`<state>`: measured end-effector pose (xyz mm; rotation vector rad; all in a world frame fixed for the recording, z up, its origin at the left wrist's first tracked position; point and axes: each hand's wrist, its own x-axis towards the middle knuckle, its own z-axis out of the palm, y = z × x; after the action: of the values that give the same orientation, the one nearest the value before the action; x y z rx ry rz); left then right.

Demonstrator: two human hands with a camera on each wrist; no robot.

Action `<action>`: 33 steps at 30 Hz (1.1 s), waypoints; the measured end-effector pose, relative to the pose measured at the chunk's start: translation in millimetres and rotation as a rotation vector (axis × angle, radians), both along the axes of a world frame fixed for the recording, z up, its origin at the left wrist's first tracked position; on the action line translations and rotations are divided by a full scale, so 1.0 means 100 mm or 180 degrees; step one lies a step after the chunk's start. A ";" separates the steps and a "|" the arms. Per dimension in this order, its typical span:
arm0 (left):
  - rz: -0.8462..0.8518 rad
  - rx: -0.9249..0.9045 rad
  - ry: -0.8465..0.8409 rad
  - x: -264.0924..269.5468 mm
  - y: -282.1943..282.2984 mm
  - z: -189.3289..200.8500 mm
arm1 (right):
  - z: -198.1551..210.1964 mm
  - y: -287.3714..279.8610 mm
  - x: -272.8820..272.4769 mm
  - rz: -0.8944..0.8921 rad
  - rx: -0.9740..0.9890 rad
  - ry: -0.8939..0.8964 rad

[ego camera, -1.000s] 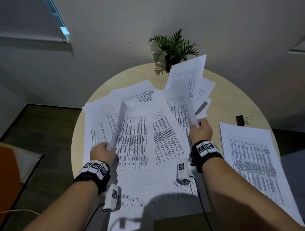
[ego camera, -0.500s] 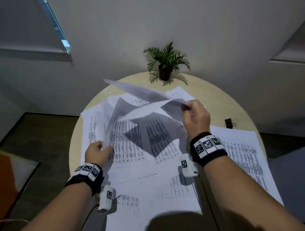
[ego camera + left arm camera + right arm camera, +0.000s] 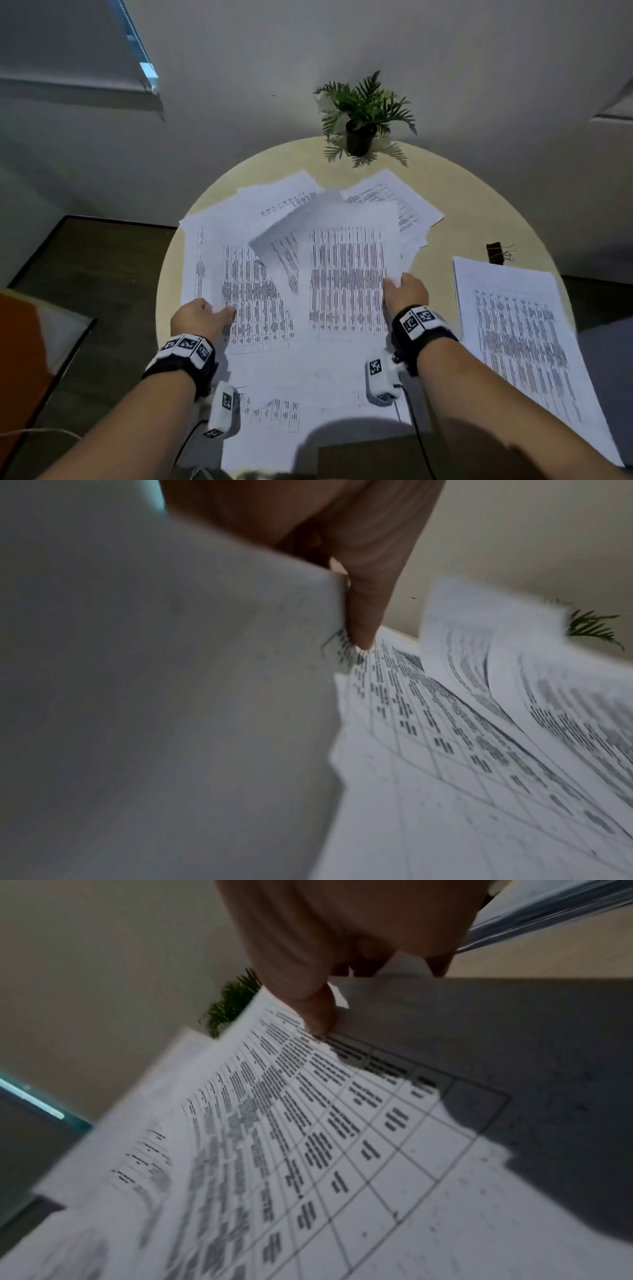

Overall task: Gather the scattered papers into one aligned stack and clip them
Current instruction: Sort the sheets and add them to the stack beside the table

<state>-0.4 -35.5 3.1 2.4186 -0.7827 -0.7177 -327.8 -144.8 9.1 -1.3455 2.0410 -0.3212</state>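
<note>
Left grip: we are pinching the left edge of a printed sheet (image 3: pixel 253 301) with our left hand (image 3: pixel 197 317), thumb on top and fingers curled under the paper; the left wrist view is showing the thumb (image 3: pixel 363 610) pressing down on the page beside a lifted sheet edge.
Right grip: we are clamping our right hand (image 3: pixel 407 291) on the right edge of the top sheet (image 3: pixel 346 274), thumb (image 3: pixel 318 1015) lying on the printed table and the other fingers tucked below it.
Scattered papers: we are seeing the loose pile (image 3: pixel 308 377) lying fanned and overlapping, filling the part of the desk (image 3: pixel 462 205) nearer to us than the potted plant (image 3: pixel 363 116); several corners are sticking out toward the plant at different angles, and one grey-shaded sheet (image 3: pixel 291 233) is lying skewed between the two sheets we are holding.
Second stack: we are seeing a squarer pile of pages (image 3: pixel 520 342) lying to the right of the plant and much nearer to us, apart from the scattered pile.
Binder clip: a black clip (image 3: pixel 495 253) is sitting on the bare desk, to the right of the plant and just beyond the far edge of the second stack, touching no paper that we can make out.
Plant: it is standing at the far rim of the desk, against the wall.
</note>
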 end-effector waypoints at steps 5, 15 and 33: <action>0.0251 -0.0058 0.0467 -0.05 0.02 0.02 | -0.10 0.01 0.04 0.0601 0.0347 0.0806; -0.0541 -0.0181 0.1005 -0.17 0.06 0.04 | -0.21 0.03 0.25 0.0765 0.0102 0.0126; -0.0481 0.0074 0.0863 -0.15 -0.01 0.11 | -0.25 0.10 0.82 0.0998 -0.0099 -0.0547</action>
<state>-15.3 -36.3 14.3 2.2347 -0.8535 -1.0920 -246.0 -134.7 -16.3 -1.5730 1.6611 -0.3161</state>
